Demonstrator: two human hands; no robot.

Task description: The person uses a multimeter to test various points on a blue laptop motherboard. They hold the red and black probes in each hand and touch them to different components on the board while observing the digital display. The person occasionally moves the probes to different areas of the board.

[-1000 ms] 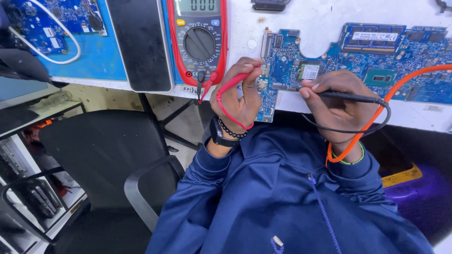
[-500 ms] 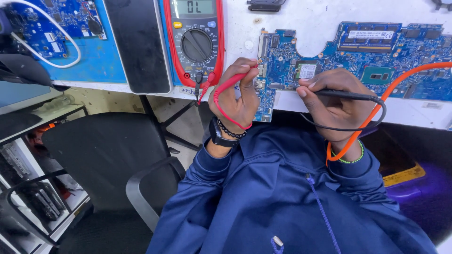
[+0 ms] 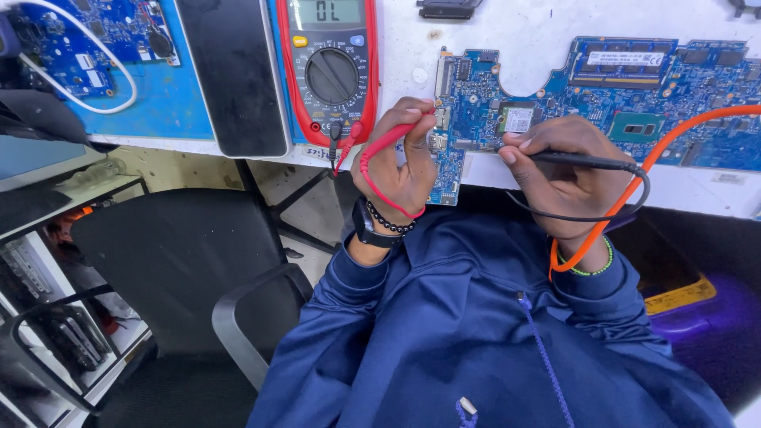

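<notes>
Blue circuit board [image 3: 555, 111] flat on the white table [image 3: 547, 32], left hand [image 3: 396, 162] fingers closed on a red probe [image 3: 388, 141], right hand [image 3: 563, 170] fingers closed on a black probe [image 3: 583, 161], both at the board's near edge, orange wire [image 3: 634, 186] looping over the right wrist, red meter [image 3: 331, 67] just left, black chair [image 3: 182, 277] below.

This is looking like an electronics repair workshop. A bare blue circuit board [image 3: 602, 95] is lying on the white desk [image 3: 555, 28], a red-cased meter [image 3: 329, 67] is sitting beside it, and another board [image 3: 87, 40] is resting on a blue mat [image 3: 170, 103]. A black chair [image 3: 182, 261] is standing alongside.
</notes>
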